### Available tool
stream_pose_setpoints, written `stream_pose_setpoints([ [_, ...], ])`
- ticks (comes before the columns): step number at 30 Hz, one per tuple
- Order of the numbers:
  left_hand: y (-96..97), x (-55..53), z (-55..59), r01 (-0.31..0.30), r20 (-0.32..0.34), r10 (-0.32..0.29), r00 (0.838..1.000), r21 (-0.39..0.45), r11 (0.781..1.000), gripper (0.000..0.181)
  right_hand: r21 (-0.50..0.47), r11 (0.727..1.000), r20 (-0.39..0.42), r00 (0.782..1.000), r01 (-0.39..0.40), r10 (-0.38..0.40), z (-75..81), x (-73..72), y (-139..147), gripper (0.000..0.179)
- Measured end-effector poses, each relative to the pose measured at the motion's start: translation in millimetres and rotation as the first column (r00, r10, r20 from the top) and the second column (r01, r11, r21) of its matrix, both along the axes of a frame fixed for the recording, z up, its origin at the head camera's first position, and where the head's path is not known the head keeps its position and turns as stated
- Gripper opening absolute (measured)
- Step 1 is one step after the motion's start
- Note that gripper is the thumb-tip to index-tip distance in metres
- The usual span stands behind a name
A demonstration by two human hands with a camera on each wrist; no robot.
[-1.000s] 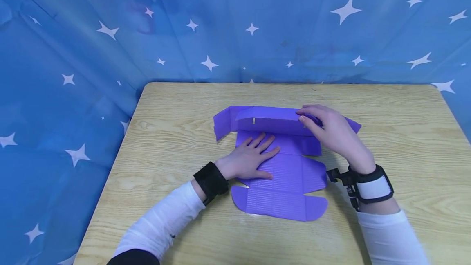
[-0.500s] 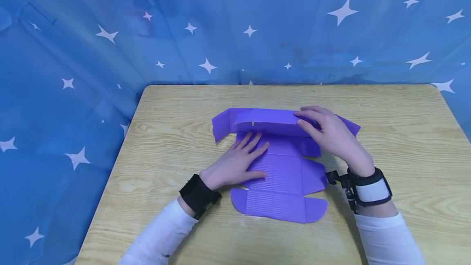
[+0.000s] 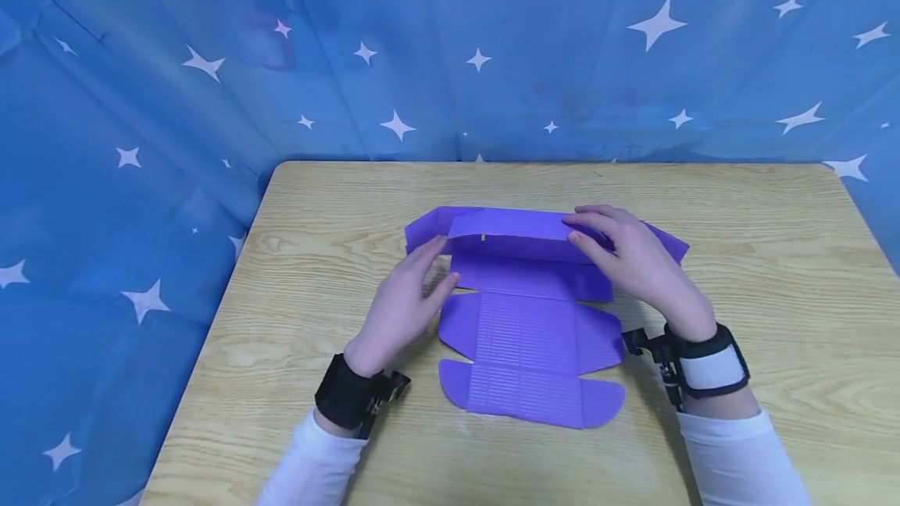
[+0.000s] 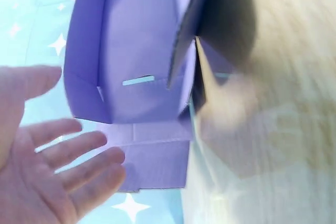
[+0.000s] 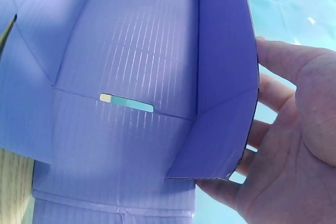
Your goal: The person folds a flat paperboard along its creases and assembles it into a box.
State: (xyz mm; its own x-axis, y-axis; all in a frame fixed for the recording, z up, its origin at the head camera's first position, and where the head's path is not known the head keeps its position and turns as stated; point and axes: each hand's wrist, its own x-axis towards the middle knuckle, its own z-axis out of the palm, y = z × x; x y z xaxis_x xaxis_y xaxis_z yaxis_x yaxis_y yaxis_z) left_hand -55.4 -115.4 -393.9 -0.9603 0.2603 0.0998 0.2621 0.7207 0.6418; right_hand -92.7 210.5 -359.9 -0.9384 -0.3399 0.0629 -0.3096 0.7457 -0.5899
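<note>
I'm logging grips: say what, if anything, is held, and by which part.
The right hand holds the purple cardboard box by the folded top flap of its raised far side, toward the right end. The left hand holds nothing.

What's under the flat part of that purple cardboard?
The flat part of the purple cardboard lies on the wooden table, whose surface shows around its edges and in the gaps at its sides. Whatever the cardboard itself covers cannot be seen.
</note>
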Motion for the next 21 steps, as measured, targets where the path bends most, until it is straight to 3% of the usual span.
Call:
stream_pose_setpoints([
  [3,1.9,-5.2,3.5,-0.072,-0.061,0.077,0.995,0.075,0.995,0.056,0.001,1.0,-0.001,1.0,0.004,-0.004,1.1,-0.2,0.3,0.04],
  [6,4.6,-12.6,7.5,-0.09,-0.095,0.1,0.99,0.112,0.99,0.054,0.002,1.0,0.001,1.0,0.0,0.0,1.7,-0.7,-0.3,0.04],
  [13,18.5,-26.5,16.1,-0.054,-0.066,0.061,0.996,0.099,0.994,0.053,0.019,1.0,0.016,1.0,0.001,-0.001,0.5,0.0,-1.5,0.042],
  [21,27.2,-29.3,10.8,-0.028,-0.121,0.041,0.992,0.111,0.993,0.04,0.043,0.999,0.005,1.0,-0.004,0.004,1.5,3.6,-1.0,0.041],
])
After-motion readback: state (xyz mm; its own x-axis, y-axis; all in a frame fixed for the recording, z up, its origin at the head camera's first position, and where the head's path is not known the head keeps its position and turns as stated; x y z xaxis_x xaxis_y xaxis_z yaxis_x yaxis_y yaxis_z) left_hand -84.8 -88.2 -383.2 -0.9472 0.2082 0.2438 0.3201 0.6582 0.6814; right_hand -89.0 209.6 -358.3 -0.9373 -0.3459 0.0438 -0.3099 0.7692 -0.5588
